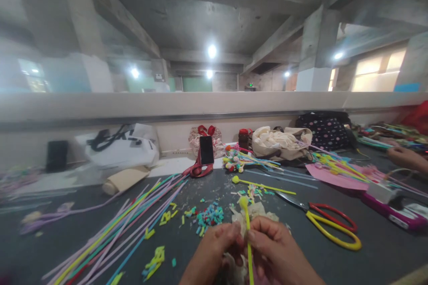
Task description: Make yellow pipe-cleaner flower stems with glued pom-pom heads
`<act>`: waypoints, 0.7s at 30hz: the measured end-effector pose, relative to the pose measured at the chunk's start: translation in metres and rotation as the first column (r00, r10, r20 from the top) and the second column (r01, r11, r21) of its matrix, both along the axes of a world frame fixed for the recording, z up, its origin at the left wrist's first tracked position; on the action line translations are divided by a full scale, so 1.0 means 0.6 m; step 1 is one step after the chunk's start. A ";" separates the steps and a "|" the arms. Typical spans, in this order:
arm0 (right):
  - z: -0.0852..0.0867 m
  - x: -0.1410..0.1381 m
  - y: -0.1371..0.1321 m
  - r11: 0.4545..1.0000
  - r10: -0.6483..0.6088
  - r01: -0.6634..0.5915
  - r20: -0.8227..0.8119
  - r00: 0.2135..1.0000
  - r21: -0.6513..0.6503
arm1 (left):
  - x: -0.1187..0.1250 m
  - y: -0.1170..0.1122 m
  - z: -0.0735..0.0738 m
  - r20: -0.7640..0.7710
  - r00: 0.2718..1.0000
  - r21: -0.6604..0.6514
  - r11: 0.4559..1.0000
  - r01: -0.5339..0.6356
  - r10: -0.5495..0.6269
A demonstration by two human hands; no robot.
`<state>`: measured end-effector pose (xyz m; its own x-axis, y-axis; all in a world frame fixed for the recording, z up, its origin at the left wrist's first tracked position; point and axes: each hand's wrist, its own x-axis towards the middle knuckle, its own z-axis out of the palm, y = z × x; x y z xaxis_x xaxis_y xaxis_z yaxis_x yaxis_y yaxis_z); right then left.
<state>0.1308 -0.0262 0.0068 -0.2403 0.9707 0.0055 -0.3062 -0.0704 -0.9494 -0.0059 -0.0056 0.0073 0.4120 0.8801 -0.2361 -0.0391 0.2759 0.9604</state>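
A yellow stem with a round knob at its top [248, 236] stands upright in front of me, its lower end running out of the picture. My right hand [276, 245] is closed, pinching this stem between thumb and fingers below the knob. On the other side, my left hand [217, 247] has its fingertips drawn together close against the stem; what they pinch is hidden. Crumpled pale wrapping [262, 210] lies behind and under my hands. Just beyond lies another knobbed yellow stem [264, 185]. Scissors with red and yellow handles [317, 218] rest open to the right.
Long coloured strips [117, 227] spread across the left. Small cut pieces [210, 217] are heaped near my left hand. A phone [206, 150] leans at the back by a brown bottle [244, 139] and a cloth bag [281, 140]. A co-worker's hand [406, 156] reaches in at right.
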 end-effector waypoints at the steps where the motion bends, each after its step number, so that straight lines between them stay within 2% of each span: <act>1: 0.004 0.003 0.000 1.000 -0.014 0.014 0.008 1.000 0.009 | 0.000 -0.001 0.000 0.015 1.000 0.004 1.000 0.019 -0.019; 4: 0.011 0.011 0.001 0.999 -0.043 0.040 0.075 0.996 0.033 | 0.001 0.001 -0.001 0.060 0.998 0.026 1.000 0.006 -0.008; 9: 0.008 0.008 0.003 0.993 -0.112 0.100 0.259 0.959 0.058 | 0.000 0.012 -0.014 0.085 0.990 0.070 0.991 -0.117 0.111; 15: -0.013 -0.006 0.006 0.963 -0.245 0.162 0.440 0.864 0.217 | 0.010 0.011 -0.031 0.165 0.956 0.031 0.968 -0.250 0.241; 18: -0.020 -0.012 0.006 0.944 -0.307 0.191 0.502 0.808 0.270 | 0.014 0.010 -0.036 0.179 0.952 0.009 0.967 -0.253 0.247; 21: -0.024 -0.016 0.005 0.954 -0.277 0.169 0.510 0.815 0.248 | 0.010 0.013 -0.041 0.144 0.965 -0.008 0.975 -0.220 0.219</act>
